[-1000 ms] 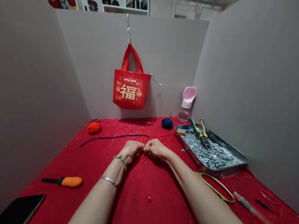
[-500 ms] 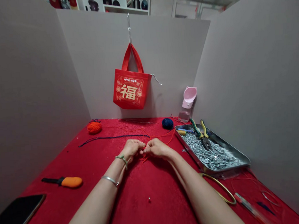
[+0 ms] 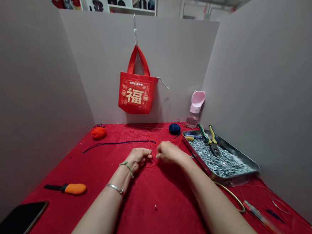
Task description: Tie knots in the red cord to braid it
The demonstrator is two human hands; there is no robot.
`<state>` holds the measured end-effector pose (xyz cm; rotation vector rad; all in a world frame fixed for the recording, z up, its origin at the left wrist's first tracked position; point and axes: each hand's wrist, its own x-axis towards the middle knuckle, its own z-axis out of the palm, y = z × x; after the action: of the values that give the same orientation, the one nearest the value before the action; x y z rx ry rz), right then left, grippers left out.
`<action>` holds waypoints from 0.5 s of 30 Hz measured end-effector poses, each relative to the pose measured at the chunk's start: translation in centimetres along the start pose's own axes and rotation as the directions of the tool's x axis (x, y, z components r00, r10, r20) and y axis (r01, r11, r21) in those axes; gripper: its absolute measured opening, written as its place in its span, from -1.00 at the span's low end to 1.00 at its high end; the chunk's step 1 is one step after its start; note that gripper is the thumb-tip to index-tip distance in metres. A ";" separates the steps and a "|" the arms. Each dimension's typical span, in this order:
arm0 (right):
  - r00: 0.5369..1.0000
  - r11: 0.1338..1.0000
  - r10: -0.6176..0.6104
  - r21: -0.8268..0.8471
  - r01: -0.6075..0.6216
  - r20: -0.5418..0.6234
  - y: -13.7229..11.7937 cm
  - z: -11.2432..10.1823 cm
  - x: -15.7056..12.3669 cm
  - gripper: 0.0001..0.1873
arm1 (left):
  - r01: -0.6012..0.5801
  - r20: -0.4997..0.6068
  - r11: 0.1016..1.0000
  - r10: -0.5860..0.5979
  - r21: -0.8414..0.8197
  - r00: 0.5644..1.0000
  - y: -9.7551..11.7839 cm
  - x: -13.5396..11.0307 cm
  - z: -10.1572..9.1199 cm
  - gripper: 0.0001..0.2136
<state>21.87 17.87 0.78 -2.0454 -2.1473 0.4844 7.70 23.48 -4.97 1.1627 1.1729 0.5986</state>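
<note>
At the middle of the red worktop [image 3: 136, 214] lay your left hand [image 3: 139, 159] and right hand [image 3: 169, 152], a narrow gap apart, curled just over a thin red cord [image 3: 151, 163] looping beneath them; any pinch was hidden. Step in hand, judged: working that cord. Its slack loop called for taking up.

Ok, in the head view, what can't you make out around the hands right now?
Left hand: its fingers hide whether it grips the red cord.
Gold scissor handle: the right forearm hides the rest.
Dark phone: cut off by the lower edge.
Small metal speck: too small to identify.
</note>
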 end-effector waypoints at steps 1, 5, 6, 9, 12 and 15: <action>1.000 1.000 0.006 -0.015 -0.006 -0.004 -0.2 -0.5 -0.3 -0.86 | 0.003 0.007 1.000 -0.003 -0.020 1.000 0.0 -0.1 0.0 -0.81; 0.997 0.995 -0.070 -0.069 0.072 0.035 -2.3 -0.5 -1.5 -0.79 | 0.030 0.089 0.994 -0.021 -0.107 0.996 0.1 -0.3 -0.1 -0.85; 0.993 0.991 -0.104 -0.082 0.108 0.052 -2.9 -0.1 -1.7 -0.77 | 0.033 0.109 0.991 -0.019 -0.128 0.994 0.0 -0.2 -0.1 -0.86; 0.970 0.979 -0.187 -0.051 0.197 0.154 -4.0 1.2 -1.6 -0.81 | 0.022 0.119 0.985 -0.002 -0.170 0.993 -0.2 0.2 -0.4 -0.85; 0.862 0.927 -0.334 0.302 0.225 0.383 -2.8 1.3 -1.0 -0.90 | -0.011 0.072 0.985 0.024 -0.175 0.997 -0.4 0.3 -0.6 -0.85; 0.887 0.742 -0.363 0.664 0.090 0.285 -0.4 0.9 -0.1 -0.76 | -0.045 -0.001 0.993 0.045 -0.107 0.999 -0.1 -0.1 -0.5 -0.86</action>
<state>21.21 17.66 0.09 -1.3506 -1.9749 1.4678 7.15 23.60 -5.03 1.1009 1.1028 0.6867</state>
